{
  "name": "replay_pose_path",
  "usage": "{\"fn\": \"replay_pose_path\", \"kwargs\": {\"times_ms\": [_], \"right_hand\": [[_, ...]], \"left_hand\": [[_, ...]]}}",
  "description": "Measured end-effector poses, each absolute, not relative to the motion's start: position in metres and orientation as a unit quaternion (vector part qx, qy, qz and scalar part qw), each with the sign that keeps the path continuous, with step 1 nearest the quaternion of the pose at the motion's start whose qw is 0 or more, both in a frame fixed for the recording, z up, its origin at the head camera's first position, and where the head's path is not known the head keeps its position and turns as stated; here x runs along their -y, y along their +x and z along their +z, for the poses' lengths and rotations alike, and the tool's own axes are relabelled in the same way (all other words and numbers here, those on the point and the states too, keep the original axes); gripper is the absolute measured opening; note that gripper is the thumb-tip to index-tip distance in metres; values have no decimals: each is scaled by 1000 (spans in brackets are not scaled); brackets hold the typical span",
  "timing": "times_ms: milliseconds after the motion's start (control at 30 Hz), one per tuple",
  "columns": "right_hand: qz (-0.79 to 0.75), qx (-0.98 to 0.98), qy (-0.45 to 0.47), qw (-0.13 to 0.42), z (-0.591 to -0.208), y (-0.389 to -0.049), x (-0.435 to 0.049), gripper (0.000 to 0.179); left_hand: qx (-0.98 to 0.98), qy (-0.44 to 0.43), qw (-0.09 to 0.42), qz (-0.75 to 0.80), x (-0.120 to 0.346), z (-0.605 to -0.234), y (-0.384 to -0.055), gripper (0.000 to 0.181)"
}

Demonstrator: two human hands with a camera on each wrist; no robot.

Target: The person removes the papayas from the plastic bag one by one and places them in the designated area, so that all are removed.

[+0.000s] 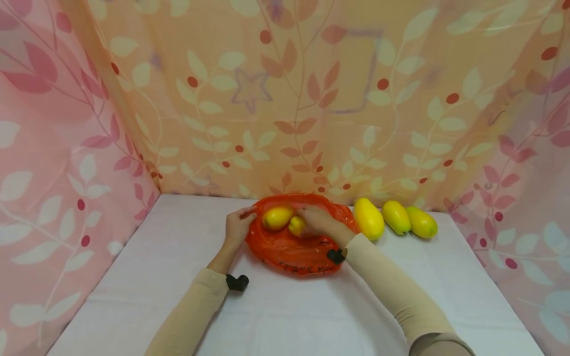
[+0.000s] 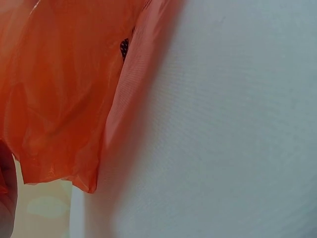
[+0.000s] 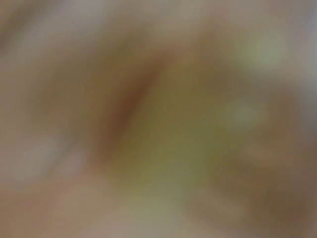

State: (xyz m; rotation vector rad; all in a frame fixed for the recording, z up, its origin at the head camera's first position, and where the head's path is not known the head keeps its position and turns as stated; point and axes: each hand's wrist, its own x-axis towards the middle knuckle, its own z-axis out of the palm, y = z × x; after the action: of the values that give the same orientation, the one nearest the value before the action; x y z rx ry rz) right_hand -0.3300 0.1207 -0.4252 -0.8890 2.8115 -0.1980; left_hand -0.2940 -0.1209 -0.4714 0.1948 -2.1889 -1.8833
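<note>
An orange-red plastic bag with dark printed lettering lies on the table, its mouth spread toward the head camera. At the bag's left rim my left hand pinches the plastic between thumb and fingers; in the left wrist view the bag hangs beside the white cloth. My right hand reaches into the mouth and grips a yellow mango, partly hidden by the fingers. Another yellow mango sits in the bag, just left of that one. The right wrist view is a blur of yellow-green and skin tones.
Right of the bag, three more mangoes stand in a row: a large yellow mango, a greener-tipped mango and a last mango. White cloth covers the table. Floral curtains enclose the back and both sides.
</note>
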Motion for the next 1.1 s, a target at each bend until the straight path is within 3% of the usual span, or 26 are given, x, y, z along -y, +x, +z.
{"fn": "replay_pose_path", "kwargs": {"times_ms": [1100], "right_hand": [[-55, -946, -308, 83, -422, -328, -119, 61]], "left_hand": [[752, 56, 121, -646, 118, -468, -290, 24]]}}
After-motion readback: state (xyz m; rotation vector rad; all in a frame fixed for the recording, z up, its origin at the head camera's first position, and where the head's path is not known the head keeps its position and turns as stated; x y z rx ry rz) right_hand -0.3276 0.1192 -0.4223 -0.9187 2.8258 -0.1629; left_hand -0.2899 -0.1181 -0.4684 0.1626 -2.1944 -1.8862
